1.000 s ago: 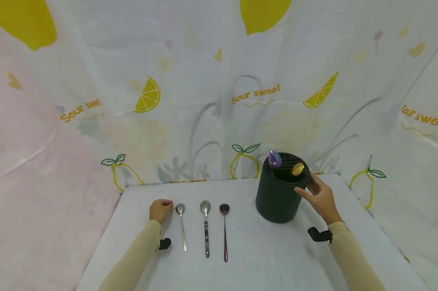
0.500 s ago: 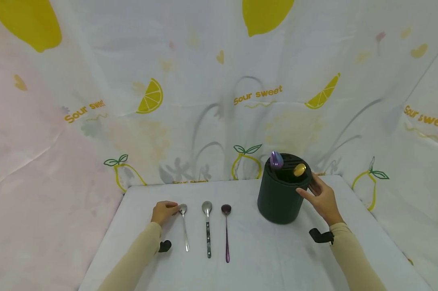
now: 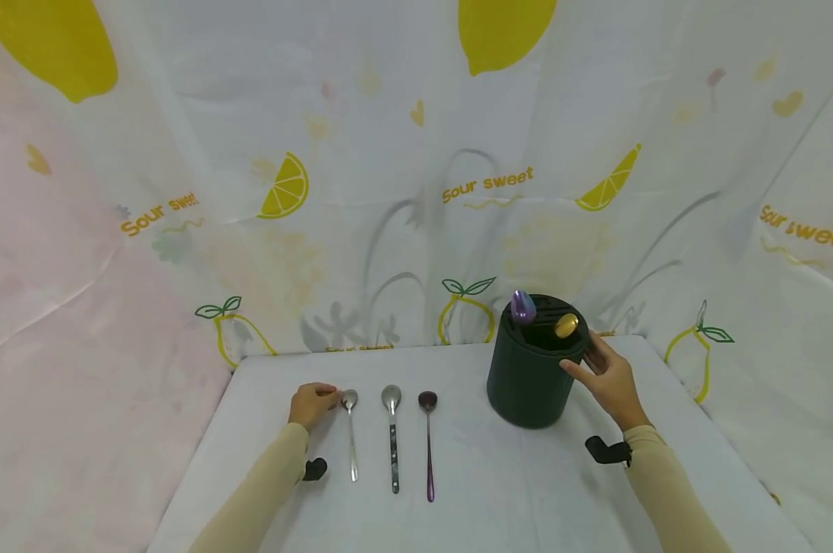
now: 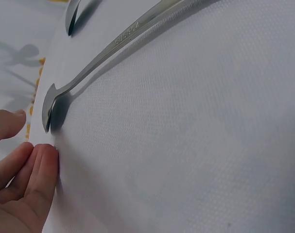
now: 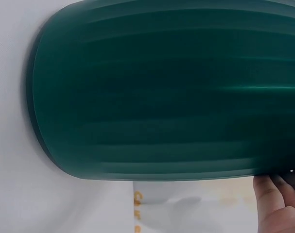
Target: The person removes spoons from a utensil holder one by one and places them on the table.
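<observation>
My left hand (image 3: pixel 313 403) is at the bowl of a small silver spoon (image 3: pixel 352 442) lying on the white table. In the left wrist view the fingertips (image 4: pixel 49 153) are just short of the spoon bowl (image 4: pixel 49 109), thumb apart from them, nothing between. At the right, my right hand (image 3: pixel 612 382) holds the upper side of a dark green utensil holder (image 3: pixel 530 384), thumb in front and fingers around the far side. The holder stands upright. A purple spoon (image 3: pixel 523 307) and a gold spoon (image 3: pixel 566 326) stick up from its top, bowls uppermost.
Right of the silver spoon lie a spoon with a dark patterned handle (image 3: pixel 393 449) and a dark purple long-handled spoon (image 3: pixel 429 453), parallel, bowls away from me. A lemon-printed white cloth (image 3: pixel 375 269) hangs behind the table's back edge.
My left hand has shifted right, up to the silver spoon's bowl, and has stayed there over the last half second. The right hand keeps its hold on the utensil holder.
</observation>
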The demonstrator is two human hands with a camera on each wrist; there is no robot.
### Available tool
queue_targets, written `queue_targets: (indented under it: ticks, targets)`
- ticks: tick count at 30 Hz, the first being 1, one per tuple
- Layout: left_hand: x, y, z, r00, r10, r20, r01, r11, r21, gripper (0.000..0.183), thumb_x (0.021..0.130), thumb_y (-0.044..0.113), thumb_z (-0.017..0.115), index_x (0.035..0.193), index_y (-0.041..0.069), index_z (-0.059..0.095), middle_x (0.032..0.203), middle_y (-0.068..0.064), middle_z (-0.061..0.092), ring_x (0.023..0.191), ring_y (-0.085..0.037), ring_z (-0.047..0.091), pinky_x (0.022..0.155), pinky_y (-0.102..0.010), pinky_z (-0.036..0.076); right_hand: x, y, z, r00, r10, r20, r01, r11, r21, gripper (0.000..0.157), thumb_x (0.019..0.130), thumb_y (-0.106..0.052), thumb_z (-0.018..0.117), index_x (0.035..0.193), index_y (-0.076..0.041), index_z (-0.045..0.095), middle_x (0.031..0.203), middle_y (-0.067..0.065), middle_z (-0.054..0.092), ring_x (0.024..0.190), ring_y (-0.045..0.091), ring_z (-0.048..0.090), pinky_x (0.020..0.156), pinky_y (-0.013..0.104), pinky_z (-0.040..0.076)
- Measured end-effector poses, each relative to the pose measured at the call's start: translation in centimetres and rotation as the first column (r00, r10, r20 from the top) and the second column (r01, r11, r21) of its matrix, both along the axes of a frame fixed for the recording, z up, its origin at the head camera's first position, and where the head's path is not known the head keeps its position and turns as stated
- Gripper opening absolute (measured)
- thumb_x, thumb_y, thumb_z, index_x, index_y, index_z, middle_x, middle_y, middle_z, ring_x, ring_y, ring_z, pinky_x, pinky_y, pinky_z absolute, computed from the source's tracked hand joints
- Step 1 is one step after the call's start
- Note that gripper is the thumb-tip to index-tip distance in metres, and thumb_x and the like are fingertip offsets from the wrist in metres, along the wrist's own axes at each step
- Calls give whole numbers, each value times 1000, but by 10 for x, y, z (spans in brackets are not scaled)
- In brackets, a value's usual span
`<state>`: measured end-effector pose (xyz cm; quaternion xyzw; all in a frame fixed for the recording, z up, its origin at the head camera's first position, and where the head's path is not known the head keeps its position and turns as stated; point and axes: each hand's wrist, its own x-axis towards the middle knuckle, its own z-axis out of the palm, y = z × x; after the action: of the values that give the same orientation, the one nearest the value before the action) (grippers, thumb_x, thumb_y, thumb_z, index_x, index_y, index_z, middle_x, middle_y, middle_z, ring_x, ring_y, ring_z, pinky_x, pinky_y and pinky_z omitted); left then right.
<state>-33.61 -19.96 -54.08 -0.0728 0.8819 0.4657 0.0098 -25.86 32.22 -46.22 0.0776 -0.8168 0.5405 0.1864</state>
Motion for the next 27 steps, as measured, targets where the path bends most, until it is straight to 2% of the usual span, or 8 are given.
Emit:
queue_targets:
  ticks: [5,10,16,23,27]
  targets:
    - [-4,2,5,999,38,13,-38,999,23,46,92,31,68,120,-6,62,107,-19,68,87,-26,67,82,-40,53,0,1,-1,1000,-4,-7,4,1000,-11,78,89,-15,74,151,-1,29,151,20,35,136,26,40,99,11,38]
    - [-12,9,14,998,62,2,-62,994,88,51,92,33,68,126,-4,59,118,-21,64,100,-32,64,91,-43,50,0,1,-1,1000,10,-14,-10,1000,-26,77,89,-13,74,151,-1,29,151,21,34,136,24,40,100,11,38]
    - [-25,23,22,1000,17,-14,-14,985,172,54,93,29,69,132,-6,54,122,-23,60,107,-37,61,95,-44,50,2,2,0,1000,7,-16,-7,999,-34,77,89,-13,73,151,-1,29,151,21,34,136,25,40,100,11,39]
    - [-33,30,31,1000,21,-23,-17,985,169,53,91,27,70,132,-4,55,125,-21,58,114,-35,56,98,-44,49,0,-2,-3,1000,24,8,-23,998,-53,78,89,-16,74,152,-3,29,153,18,33,137,31,38,102,15,38]
    - [-37,38,40,999,-26,-29,31,984,176,54,92,27,69,134,-3,53,128,-21,58,118,-36,53,101,-46,46,-1,2,-3,1000,12,-14,-12,999,-35,77,89,-16,74,151,-2,31,151,18,36,135,33,39,101,14,39]
